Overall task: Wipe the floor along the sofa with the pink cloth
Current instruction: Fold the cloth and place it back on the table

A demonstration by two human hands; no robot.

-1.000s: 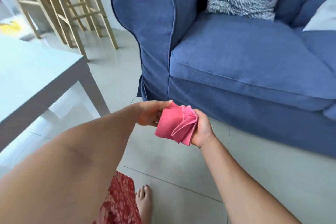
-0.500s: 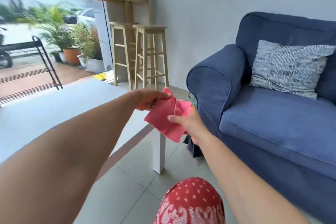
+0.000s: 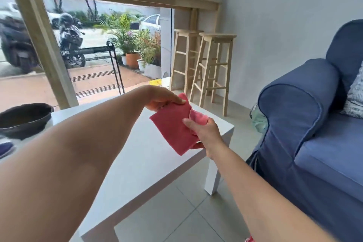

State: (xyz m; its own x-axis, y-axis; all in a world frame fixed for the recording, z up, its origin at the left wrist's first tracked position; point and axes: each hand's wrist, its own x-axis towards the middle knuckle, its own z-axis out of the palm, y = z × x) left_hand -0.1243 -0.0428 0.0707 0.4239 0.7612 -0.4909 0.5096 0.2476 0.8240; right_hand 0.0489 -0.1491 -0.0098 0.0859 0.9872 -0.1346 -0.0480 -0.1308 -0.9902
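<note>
Pink cloth (image 3: 172,129) between two hands (image 3: 204,131)

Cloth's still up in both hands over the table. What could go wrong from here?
1. The pink cloth is bunched at the right hand and only pinched at a corner by the left hand; wiped like that, it may smear rather than clean.
2. Going down to the floor by the sofa, an arm could knock the white table corner in the narrow gap.
3. The dark bowl sits near the table edge.
</note>
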